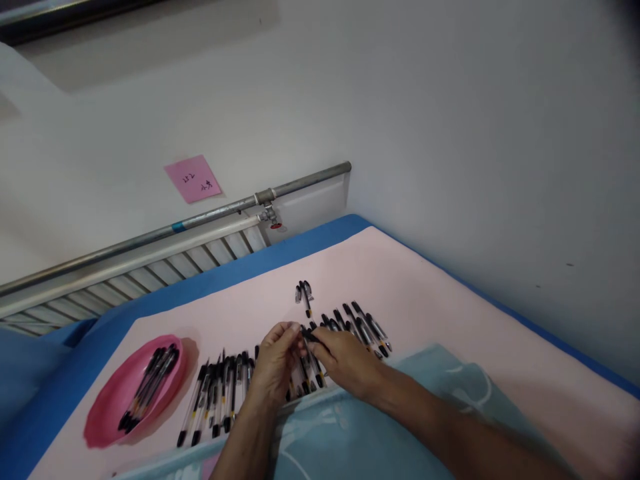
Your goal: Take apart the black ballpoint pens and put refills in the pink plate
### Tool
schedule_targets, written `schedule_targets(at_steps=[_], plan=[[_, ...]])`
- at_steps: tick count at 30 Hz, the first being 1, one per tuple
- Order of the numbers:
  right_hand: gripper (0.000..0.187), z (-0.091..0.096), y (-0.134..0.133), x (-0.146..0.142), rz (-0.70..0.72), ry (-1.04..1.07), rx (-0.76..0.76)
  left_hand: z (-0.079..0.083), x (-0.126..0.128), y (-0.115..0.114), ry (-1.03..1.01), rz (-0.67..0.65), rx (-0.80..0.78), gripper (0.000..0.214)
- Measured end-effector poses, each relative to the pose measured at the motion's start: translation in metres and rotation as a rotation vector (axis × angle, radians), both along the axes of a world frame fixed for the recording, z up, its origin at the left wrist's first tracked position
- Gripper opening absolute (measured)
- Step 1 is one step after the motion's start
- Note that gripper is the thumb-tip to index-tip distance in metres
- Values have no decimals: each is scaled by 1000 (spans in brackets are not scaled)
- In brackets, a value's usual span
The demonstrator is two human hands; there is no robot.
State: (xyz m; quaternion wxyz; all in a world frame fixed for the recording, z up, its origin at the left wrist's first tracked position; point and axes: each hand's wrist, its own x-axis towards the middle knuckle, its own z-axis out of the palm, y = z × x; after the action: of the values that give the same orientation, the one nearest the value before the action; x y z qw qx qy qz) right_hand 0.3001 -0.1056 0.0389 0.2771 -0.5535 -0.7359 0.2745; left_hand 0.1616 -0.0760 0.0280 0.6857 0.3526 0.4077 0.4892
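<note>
My left hand [274, 363] and my right hand [345, 360] meet over a row of black-capped pens [225, 393] laid side by side on a pink sheet [440, 320]. Both hands pinch one black pen [309, 335] between their fingertips, just above the row. More pens of the row [365, 327] lie to the right of my hands. Two pens [304, 295] lie apart, a little farther back.
A pink oval tray [107, 407] holding several pens sits at the left. A light blue patterned cloth [360, 433] covers the near edge. The sheet lies on a blue surface [210, 280], with a radiator, a pipe [200, 220] and white walls behind.
</note>
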Motion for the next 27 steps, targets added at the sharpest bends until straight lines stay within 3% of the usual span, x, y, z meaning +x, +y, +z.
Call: schedule_targets(at_steps=[5,13,16,24,27], plan=[[18,0,0,-1,10,166,-69,2,0,0,51,-22,33,21],[14,5,-2,-5,9,570,-625,5,-4,-1,92,-77,106,19],[15,6,-3,-5,41,689,-743,7,-5,-1,86,-102,112,20],[15,-2,0,-6,29,561,-546,8,-5,-1,104,-77,96,23],[12,-4,1,-6,-33,513,-359,7,-5,0,106,-48,102,22]])
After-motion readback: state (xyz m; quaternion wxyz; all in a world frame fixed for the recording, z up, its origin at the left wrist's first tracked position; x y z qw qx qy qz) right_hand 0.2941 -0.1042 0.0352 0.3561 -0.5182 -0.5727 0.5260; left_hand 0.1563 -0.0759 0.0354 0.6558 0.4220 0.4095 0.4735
